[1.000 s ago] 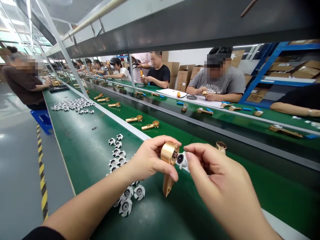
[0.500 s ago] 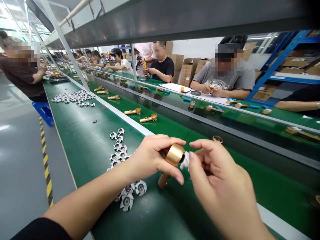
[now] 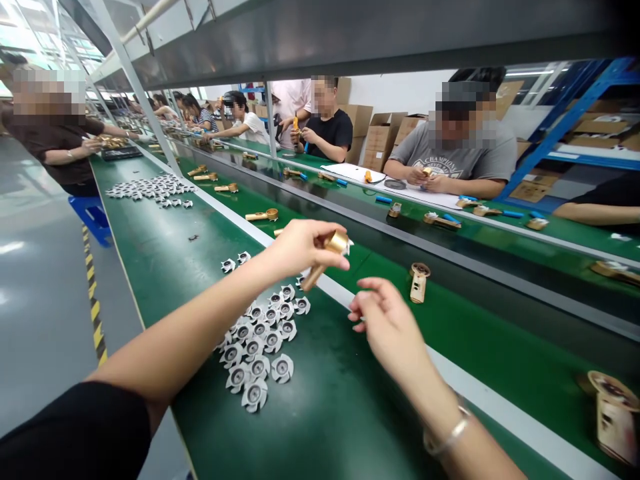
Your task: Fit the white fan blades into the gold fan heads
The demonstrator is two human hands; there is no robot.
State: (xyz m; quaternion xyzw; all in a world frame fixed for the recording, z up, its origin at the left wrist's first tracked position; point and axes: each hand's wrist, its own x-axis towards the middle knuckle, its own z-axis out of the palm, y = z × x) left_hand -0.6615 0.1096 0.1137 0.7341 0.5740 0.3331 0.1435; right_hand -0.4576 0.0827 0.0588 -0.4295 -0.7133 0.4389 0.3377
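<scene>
My left hand point(image 3: 299, 248) is closed around a gold handheld fan housing point(image 3: 338, 241), a round ring with a handle slanting down below it. A bit of white impeller shows at the ring's right side. Lower and to the right, my right hand point(image 3: 386, 319) hovers over the white strip, its fingers loosely bent and apart, with nothing visible in them. Beneath my left forearm lies a cluster of grey-white fan impellers point(image 3: 259, 367) on the green bench point(image 3: 310, 413).
Several gold housings, one point(image 3: 419, 283) near my right hand and another point(image 3: 614, 413) at far right, lie on the green belt point(image 3: 500, 360). More impellers point(image 3: 150, 190) are spread farther up the bench. Co-workers sit across the line; a person point(image 3: 45, 133) stands at left.
My hands have come apart. The left has carried the fan housing up and away; the right has let go of the impeller and dropped back. Housings on the belt have shifted.
</scene>
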